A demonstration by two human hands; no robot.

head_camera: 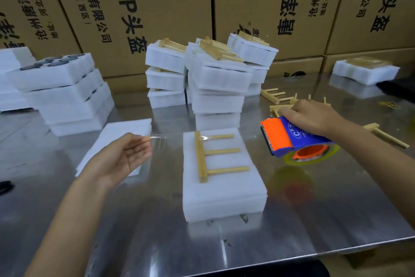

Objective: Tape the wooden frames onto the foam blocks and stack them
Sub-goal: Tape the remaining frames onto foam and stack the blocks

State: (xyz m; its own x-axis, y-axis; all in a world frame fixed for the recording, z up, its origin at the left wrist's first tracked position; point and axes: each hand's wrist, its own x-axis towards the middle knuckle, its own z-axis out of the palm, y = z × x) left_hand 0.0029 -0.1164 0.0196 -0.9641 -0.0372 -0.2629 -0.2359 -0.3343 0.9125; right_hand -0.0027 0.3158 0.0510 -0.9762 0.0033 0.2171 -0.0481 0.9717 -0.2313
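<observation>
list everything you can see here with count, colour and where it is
foam block: one, white, centre front of table
frame: one, wood, lying on that block
tape: one clear strip, stretched from left fingers toward the frame
dispenser: one, orange and blue, under right hand
foam sheet: one, white, flat behind left hand
taped stacks: several, white with wood frames, centre back
foam stacks: several, white with dark inserts, left
loose frames: a few, wood, right
table: one, steel
cartons: several, brown, behind
left hand: pinching tape
right hand: gripping dispenser
</observation>
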